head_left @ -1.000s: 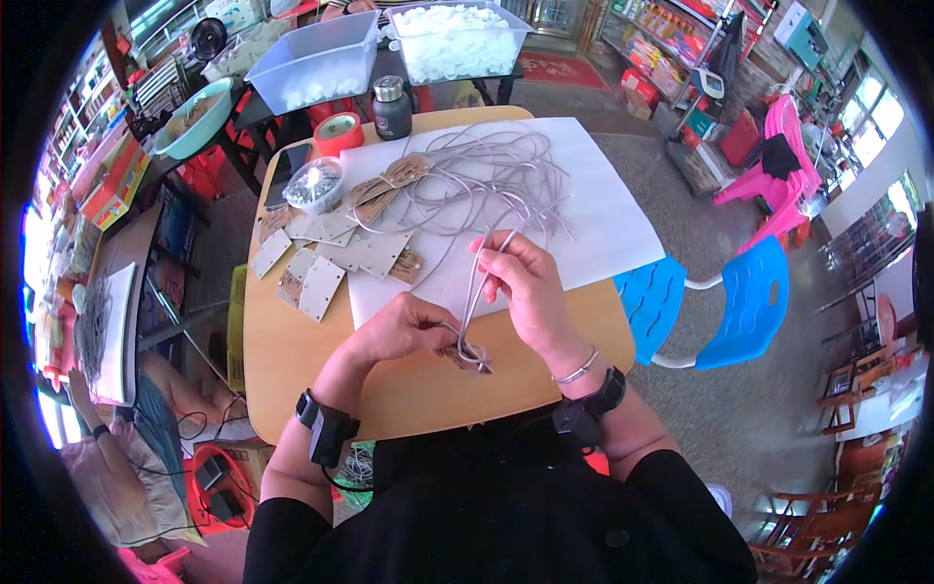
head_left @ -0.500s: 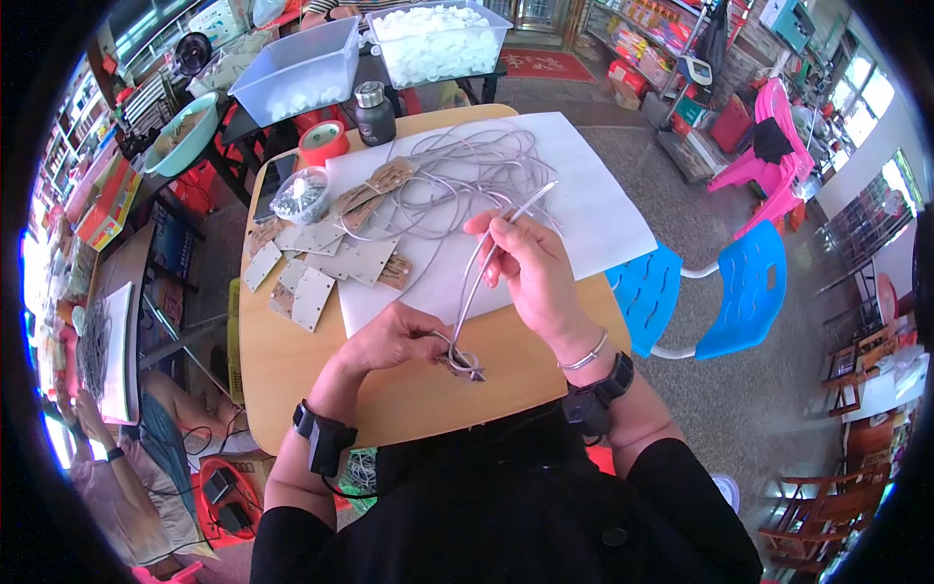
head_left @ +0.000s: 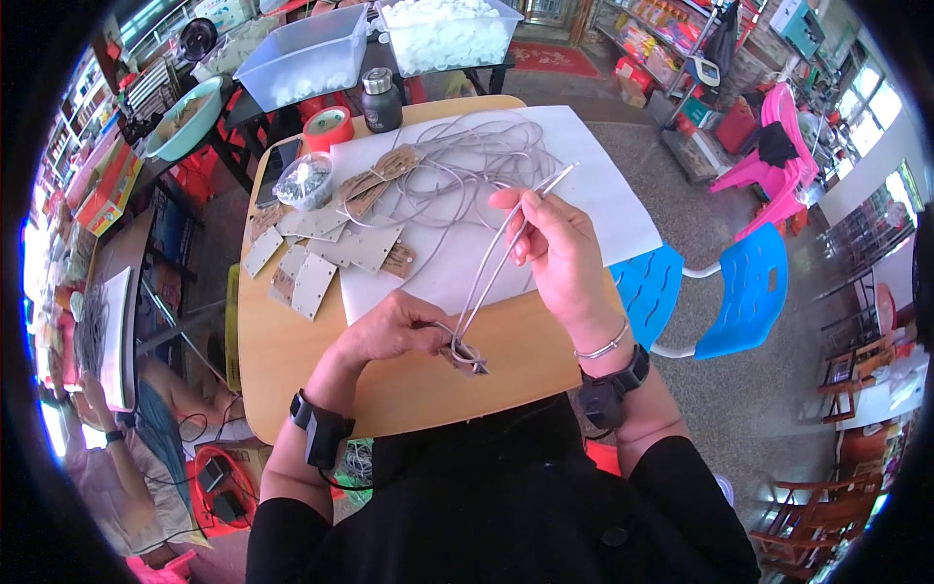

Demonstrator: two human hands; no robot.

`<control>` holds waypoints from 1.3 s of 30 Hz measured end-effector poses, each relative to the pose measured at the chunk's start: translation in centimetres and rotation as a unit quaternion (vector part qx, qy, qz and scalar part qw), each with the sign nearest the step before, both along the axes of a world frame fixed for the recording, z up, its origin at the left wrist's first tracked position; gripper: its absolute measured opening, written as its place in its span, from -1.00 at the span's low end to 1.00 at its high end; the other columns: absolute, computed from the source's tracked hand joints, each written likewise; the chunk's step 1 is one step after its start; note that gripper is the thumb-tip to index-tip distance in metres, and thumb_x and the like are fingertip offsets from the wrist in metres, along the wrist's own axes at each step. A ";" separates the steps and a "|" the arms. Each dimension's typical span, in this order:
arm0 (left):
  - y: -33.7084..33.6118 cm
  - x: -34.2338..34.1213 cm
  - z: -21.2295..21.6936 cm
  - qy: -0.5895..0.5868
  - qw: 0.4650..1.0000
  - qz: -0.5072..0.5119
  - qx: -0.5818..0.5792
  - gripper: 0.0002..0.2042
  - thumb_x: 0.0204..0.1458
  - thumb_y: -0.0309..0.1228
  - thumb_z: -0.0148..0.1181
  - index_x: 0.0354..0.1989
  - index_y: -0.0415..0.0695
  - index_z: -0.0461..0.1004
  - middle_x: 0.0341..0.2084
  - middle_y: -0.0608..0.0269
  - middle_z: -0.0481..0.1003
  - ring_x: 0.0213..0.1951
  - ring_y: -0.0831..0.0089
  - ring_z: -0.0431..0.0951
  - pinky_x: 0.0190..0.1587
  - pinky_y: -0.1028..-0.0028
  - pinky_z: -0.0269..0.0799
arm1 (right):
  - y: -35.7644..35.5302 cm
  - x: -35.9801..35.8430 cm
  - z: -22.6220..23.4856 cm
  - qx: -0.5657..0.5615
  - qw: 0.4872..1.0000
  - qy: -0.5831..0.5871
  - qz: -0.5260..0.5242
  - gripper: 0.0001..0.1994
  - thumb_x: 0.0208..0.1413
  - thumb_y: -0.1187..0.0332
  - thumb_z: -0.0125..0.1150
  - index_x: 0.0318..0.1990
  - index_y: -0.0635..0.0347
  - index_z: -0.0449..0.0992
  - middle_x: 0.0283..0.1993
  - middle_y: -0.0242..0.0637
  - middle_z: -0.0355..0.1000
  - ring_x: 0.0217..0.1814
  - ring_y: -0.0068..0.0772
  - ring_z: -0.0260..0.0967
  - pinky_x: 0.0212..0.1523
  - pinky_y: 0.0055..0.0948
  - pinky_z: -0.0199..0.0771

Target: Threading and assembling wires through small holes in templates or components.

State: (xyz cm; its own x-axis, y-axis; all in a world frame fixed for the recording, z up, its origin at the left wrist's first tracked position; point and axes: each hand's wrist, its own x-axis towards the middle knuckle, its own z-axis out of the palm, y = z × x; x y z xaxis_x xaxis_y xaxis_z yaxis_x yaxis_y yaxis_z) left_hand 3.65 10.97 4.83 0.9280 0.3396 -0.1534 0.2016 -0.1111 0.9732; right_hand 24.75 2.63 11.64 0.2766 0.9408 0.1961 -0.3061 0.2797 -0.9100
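My left hand [head_left: 404, 324] is closed over the front part of the table, pinching a small flat piece [head_left: 471, 364] with grey cord looped round its end. Most of that piece is hidden by the fingers. From the loop two strands of the grey cord [head_left: 557, 180] rise to my right hand [head_left: 556, 241], which pinches them between thumb and forefinger, their free ends sticking out above. Behind the hands a loose tangle of grey cord [head_left: 467, 161] lies on a white sheet [head_left: 608, 219]. Several flat cards with holes [head_left: 313, 282] are scattered to the left, beside a bundle of brown cards [head_left: 384, 175].
Along the table's far left stand a clear tub of small parts [head_left: 305, 183], a red tape roll [head_left: 328, 127] and a dark bottle [head_left: 381, 102]. Plastic bins [head_left: 302, 63] are beyond. A blue chair [head_left: 744, 292] stands at right; another person's arm [head_left: 126, 467] shows at left.
My right hand has moved slightly right with the cord strands, which now run straighter from the loop. My left hand keeps its hold. The whole view has shifted a little.
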 end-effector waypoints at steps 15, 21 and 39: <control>-0.5 1.0 -1.0 -0.050 0.996 -0.023 0.064 -0.83 0.00 -0.47 0.17 -0.23 -0.21 0.57 -0.58 0.22 0.53 -0.59 0.57 0.45 -0.48 0.54 0.41 | 5.9 0.4 1.0 -0.065 0.997 -0.001 -0.045 -0.77 0.13 0.30 0.11 -0.38 0.32 0.51 -0.60 -0.52 0.24 -0.64 -0.74 0.03 -0.63 -0.68 0.01; 0.2 0.9 -1.5 -0.046 0.998 0.022 0.037 -0.85 0.01 -0.49 0.15 -0.27 -0.26 0.55 -0.55 0.28 0.53 -0.51 0.61 0.47 -0.41 0.57 0.43 | 10.5 0.7 -0.8 -0.076 0.996 -0.030 0.041 -0.74 0.15 0.28 0.10 -0.25 0.36 0.50 -0.55 -0.51 0.25 -0.58 -0.73 0.10 -0.57 -0.66 0.12; 1.1 1.2 -1.4 -0.153 0.942 0.248 -0.167 -0.77 0.13 -0.41 0.00 -0.14 -0.27 0.47 -0.29 0.16 0.52 -0.26 0.44 0.55 -0.15 0.45 0.49 | 0.7 -1.4 -7.6 -0.078 0.969 -0.231 0.046 -0.84 0.09 0.38 0.21 -0.26 0.29 0.44 -0.42 -0.44 0.42 -0.37 -0.71 0.29 -0.35 -0.59 0.32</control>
State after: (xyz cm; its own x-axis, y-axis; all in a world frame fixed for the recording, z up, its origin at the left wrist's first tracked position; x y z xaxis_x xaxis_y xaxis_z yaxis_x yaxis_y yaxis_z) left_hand 4.86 12.11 3.39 0.6860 0.7233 -0.0791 -0.1480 0.2452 0.9581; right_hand 23.38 3.28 4.03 0.1061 0.9856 0.1316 0.1261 0.1180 -0.9850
